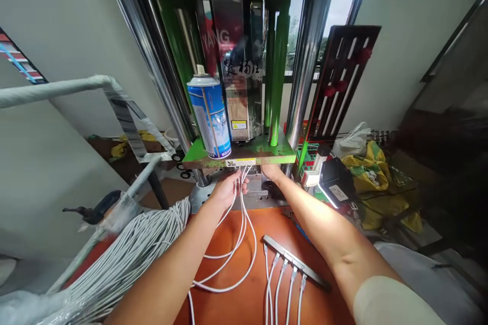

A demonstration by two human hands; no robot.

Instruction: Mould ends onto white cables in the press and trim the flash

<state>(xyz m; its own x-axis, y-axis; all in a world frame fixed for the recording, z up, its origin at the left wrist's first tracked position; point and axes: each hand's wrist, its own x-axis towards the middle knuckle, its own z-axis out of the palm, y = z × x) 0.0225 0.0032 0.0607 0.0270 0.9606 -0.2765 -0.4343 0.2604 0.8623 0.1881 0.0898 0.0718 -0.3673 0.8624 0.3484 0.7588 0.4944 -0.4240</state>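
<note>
Several white cables [244, 213] run between the fingers of my left hand [229, 190], which is closed around them just below the front edge of the green machine plate [267, 152]. From there they loop down over the orange-brown table surface [229, 307]. My right hand [270, 171] reaches under the same plate, right of the cables; its fingers are hidden there. Lower down, a grey metal bar [295, 260] lies slanted on the table. White cables with clear plugs [284, 264] sit in a row along it.
A blue spray can [209, 117] stands on the machine plate. Steel columns [310, 56] flank the press. A thick bundle of white cables [133, 249] hangs over a wrapped rail [57, 90] at left. A small lamp [328, 193] and yellow bags [369, 167] are at right.
</note>
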